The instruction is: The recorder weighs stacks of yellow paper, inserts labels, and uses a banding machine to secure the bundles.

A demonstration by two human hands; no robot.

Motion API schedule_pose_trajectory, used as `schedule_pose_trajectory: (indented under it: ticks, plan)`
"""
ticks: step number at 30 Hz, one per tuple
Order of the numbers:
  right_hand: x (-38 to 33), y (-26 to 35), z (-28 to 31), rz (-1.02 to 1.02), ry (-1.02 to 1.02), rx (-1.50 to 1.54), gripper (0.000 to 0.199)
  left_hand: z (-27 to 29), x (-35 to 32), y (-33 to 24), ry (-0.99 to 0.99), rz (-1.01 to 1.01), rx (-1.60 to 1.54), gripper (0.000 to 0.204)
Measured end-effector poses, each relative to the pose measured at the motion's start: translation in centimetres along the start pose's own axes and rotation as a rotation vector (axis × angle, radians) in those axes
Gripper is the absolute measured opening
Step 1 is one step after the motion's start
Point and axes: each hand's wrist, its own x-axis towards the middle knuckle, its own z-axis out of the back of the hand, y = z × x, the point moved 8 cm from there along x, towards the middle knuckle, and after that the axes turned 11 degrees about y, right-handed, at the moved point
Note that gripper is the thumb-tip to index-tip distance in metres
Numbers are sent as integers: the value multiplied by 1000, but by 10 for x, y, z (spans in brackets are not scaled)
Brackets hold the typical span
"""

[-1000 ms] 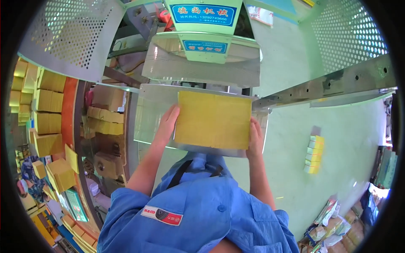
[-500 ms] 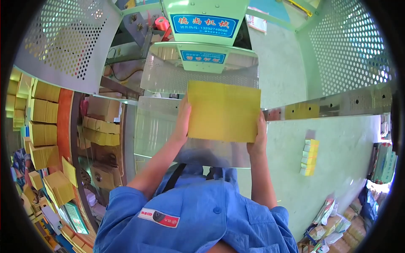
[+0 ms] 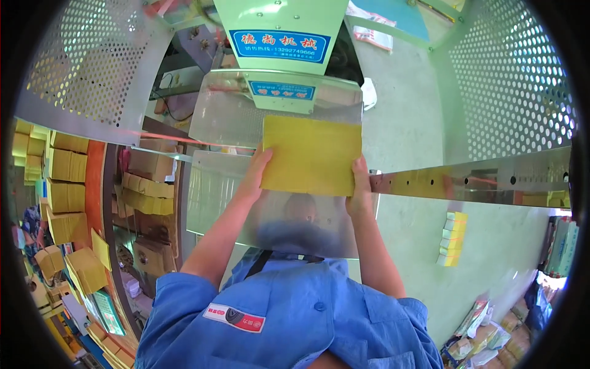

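A flat rectangle of yellow paper (image 3: 311, 155) is held level in front of me; whether it is one sheet or a stack, I cannot tell. My left hand (image 3: 254, 173) grips its left edge, thumb on top and fingers hidden beneath. At the lower right edge, my right hand (image 3: 361, 184) grips it the same way. Below the paper lies a shiny metal worktable (image 3: 326, 237) that mirrors my blue shirt. Just beyond stands a tilted see-through guard plate (image 3: 224, 107), in front of a pale green machine head (image 3: 295, 15).
Perforated metal panels (image 3: 510, 80) flank the machine, and a metal bar with holes (image 3: 479, 181) runs off to the right. On the left, yellow paper bundles (image 3: 66, 197) line a shelf. A small yellow-and-white stack (image 3: 453, 238) lies on the floor at right.
Both hands have shifted the yellow paper slightly left and away from me, closer to the guard plate. The whole view has also turned a little. My grip stays the same.
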Motion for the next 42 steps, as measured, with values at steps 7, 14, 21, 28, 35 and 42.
schedule_pose_trajectory:
  ticks: [7,14,21,28,35,42]
  plan:
    - [1,2,5,94,-14,-11,57,-9,12,-9,20,-27,34,56]
    - [11,8,-29,31,27,-48,42,75,18,41,-254,0,670,48]
    - [-7,-21,8,-11,-74,85,46,-2,23,0,-118,-78,365,51]
    - [6,-26,15,-3,-32,1,48,5,36,9,-172,-166,497,67]
    - [5,-16,30,-82,-53,-32,52,-20,25,-2,-187,-95,424,80]
    - [7,-23,27,88,279,-131,51,11,5,33,-335,-156,426,55]
